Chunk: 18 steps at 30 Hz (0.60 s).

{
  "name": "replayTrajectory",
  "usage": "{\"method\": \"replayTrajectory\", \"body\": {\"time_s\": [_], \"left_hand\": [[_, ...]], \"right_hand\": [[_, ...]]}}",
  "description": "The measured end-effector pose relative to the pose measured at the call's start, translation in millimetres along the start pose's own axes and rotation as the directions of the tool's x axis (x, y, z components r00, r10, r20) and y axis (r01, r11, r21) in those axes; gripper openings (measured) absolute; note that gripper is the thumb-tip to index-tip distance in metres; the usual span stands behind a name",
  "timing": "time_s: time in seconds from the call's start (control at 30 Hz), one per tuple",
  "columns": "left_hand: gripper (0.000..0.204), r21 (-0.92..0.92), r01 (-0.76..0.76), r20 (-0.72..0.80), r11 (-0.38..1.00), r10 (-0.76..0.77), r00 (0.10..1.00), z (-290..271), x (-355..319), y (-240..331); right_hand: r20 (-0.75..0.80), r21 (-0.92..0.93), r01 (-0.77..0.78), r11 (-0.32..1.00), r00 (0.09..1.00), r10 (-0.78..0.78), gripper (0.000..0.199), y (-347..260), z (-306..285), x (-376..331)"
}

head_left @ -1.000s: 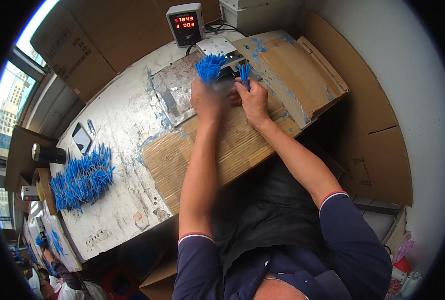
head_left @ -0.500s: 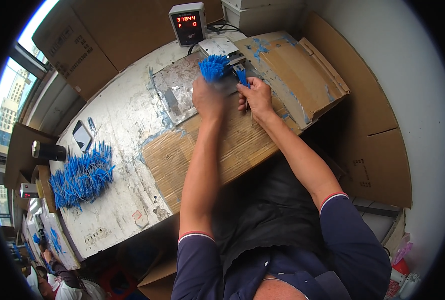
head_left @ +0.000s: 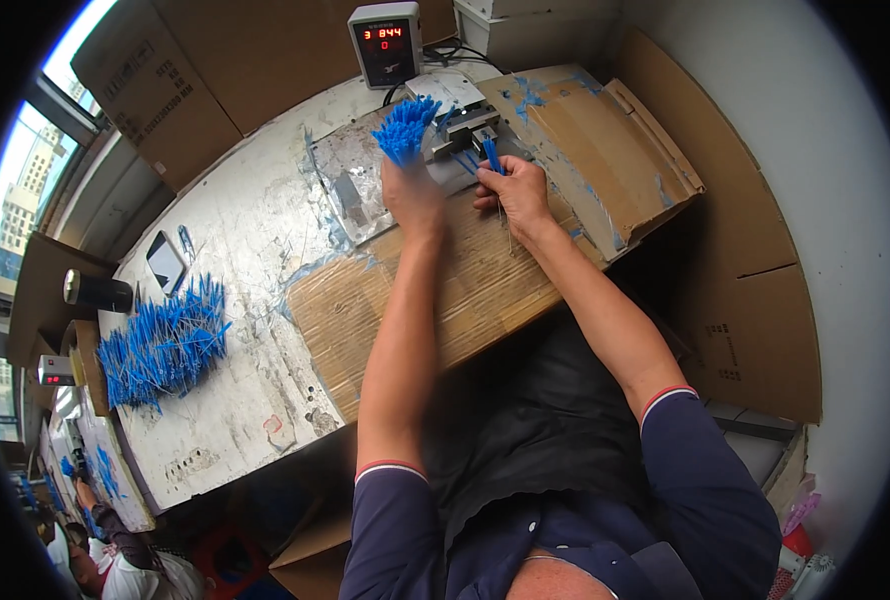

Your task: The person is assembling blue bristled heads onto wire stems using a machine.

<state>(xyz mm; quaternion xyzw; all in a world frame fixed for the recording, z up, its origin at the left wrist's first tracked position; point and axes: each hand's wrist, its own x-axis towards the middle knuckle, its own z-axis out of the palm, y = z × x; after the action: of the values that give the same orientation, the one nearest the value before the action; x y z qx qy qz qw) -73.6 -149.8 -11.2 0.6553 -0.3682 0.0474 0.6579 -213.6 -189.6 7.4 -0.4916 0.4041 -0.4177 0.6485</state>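
My left hand (head_left: 413, 196) grips a bunch of thin blue strips (head_left: 405, 127) that fans upward from my fist. My right hand (head_left: 510, 190) pinches a single blue strip (head_left: 491, 152) and holds its end at a small grey metal machine (head_left: 468, 130) at the far side of the bench. Both hands rest over a sheet of brown cardboard (head_left: 465, 290) that covers the white worktable (head_left: 235, 250). My left hand is slightly blurred.
A large pile of blue strips (head_left: 160, 343) lies at the table's left end beside a phone (head_left: 166, 263) and a black cylinder (head_left: 97, 291). A grey counter box with red digits (head_left: 385, 42) stands behind the machine. Cardboard boxes line the back. Another person (head_left: 115, 560) works at lower left.
My left hand has lifted the blue bunch slightly higher beside the machine. My right hand has stayed at the machine, still holding one strip.
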Motion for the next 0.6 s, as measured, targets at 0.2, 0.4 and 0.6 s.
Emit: {"method": "replayTrajectory", "body": {"time_s": [0.2, 0.4, 0.6], "left_hand": [[0.019, 0.011, -0.012, 0.016, 1.000, 0.012, 1.000, -0.1, -0.4, -0.1], [0.022, 0.008, -0.028, 0.017, 1.000, 0.028, 0.999, -0.1, -0.6, 0.2], [0.024, 0.014, -0.041, 0.028, 0.999, 0.041, 0.999, 0.0, -0.8, 1.0]], "right_hand": [[-0.046, -0.008, 0.042, 0.999, 0.998, -0.042, 0.013, -1.3, -0.2, 4.0], [-0.109, -0.080, -0.037, 0.996, 0.994, 0.028, 0.012, -3.7, 0.4, 12.4], [-0.278, -0.027, 0.011, 1.000, 0.960, -0.019, 0.012, -5.5, 10.2, 27.2]]}}
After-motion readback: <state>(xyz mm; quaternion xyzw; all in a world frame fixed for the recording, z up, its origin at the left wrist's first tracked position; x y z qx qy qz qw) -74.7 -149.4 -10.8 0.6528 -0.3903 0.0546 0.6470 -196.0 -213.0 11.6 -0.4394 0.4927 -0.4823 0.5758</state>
